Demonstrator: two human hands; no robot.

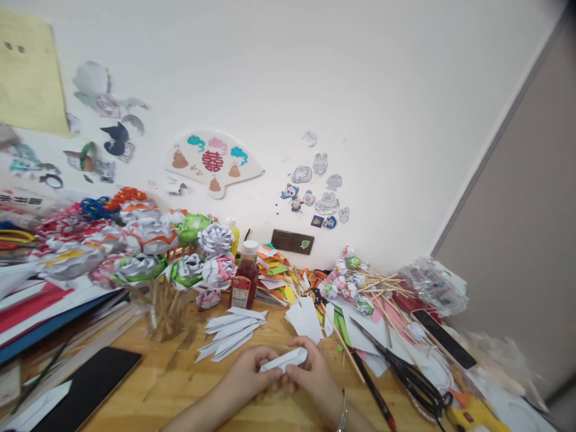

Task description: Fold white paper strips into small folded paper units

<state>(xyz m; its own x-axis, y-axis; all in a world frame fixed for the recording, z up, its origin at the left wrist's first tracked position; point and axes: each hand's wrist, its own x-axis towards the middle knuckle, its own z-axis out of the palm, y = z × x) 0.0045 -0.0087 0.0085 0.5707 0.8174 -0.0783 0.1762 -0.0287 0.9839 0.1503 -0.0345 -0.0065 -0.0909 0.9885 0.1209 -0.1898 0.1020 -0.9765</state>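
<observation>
Both my hands meet low in the middle of the wooden table [180, 384]. My left hand [249, 373] and my right hand [315, 372] pinch a small folded white paper piece [284, 360] between their fingertips, each closed on one end. Just beyond them lie a fan of several folded white paper strips [231, 333] and a loose white paper sheet [305, 318]. A bracelet [342, 411] circles my right wrist.
A bunch of paper flowers on sticks [148, 252] stands at left, a red bottle [245, 279] behind the strips. Black scissors [407, 372], a red pen [373, 396], loose skewers with flowers [364, 282], a phone [443, 339] at right. A dark tablet [87, 384] lies front left.
</observation>
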